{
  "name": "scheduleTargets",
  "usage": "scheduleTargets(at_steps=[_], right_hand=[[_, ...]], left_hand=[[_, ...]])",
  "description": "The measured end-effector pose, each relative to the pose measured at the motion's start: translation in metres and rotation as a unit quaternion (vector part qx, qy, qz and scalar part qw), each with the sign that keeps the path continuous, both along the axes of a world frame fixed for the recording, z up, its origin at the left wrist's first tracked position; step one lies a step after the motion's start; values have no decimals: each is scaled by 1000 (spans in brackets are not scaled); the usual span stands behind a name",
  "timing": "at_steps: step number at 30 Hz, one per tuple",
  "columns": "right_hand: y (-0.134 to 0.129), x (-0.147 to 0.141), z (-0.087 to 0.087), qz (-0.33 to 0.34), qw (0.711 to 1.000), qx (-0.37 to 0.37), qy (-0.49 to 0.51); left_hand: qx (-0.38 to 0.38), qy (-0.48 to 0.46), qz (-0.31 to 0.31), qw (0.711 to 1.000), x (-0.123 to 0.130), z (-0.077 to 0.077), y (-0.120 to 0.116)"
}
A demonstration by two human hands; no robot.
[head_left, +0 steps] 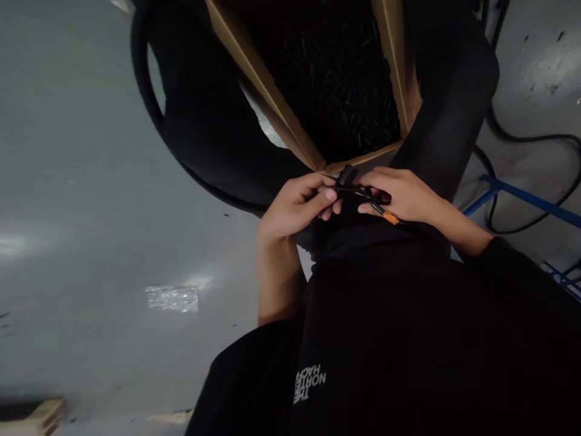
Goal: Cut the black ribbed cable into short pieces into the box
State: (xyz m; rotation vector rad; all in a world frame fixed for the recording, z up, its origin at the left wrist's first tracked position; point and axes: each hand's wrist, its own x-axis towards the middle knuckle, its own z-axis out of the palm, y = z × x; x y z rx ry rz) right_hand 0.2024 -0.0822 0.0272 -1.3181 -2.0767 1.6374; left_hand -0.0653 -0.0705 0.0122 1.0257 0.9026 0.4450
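Observation:
My left hand (pixel 302 203) is closed, thumb and fingertips pinching a small black ridged part (pixel 348 175) above my lap. Opposite it, my right hand (pixel 402 192) curls round a slim dark tool (pixel 370 195); its thin end reaches toward the left fingertips, and its exact kind is unclear. A black-and-orange stick-like piece (pixel 389 216) pokes out below the right palm; whether it belongs to the tool I cannot tell. Just beyond both hands, a cardboard box (pixel 267 79) between my legs holds many small black tube-like pieces (pixel 358 115).
A black hoop-shaped bar (pixel 154 109) curves round my left leg. To the right, black hoses (pixel 521 138) and a blue metal frame (pixel 535 200) lie near the grey floor (pixel 91 151). A shiny clear plastic piece (pixel 172 298) and a wooden piece (pixel 48 415) are at left.

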Motion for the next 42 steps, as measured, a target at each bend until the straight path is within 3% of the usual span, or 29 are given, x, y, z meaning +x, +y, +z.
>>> scheduleTargets(at_steps=[3,8,11,16,22,25,30,32,36,42], right_hand=[[1,-6,-5,-30,1000,0,7],[3,-5,-16,-95,995,-31,22],[2,2,-21,-79,995,-52,-38],[-2,1,-22,-13,991,-3,-130],[-4,-11,-17,11,993,-8,-118],[-7,-12,-22,-32,996,-14,-83],[-9,-10,-28,-97,995,-32,4],[-7,-9,-25,-84,996,-27,13],[-2,-9,-14,-52,999,-3,4],[-4,-7,-17,-40,997,58,40]], left_hand=[[19,41,1,999,6,-3,-3],[97,184,104,973,9,-10,-12],[126,211,176,953,9,-17,-16],[149,151,248,945,17,-28,-17],[144,140,222,954,22,-36,-19],[166,157,216,949,17,-33,-19],[190,268,154,932,11,-18,-17],[176,241,144,943,13,-14,-16],[111,95,100,984,15,-10,-12],[65,36,120,990,3,-4,-5]])
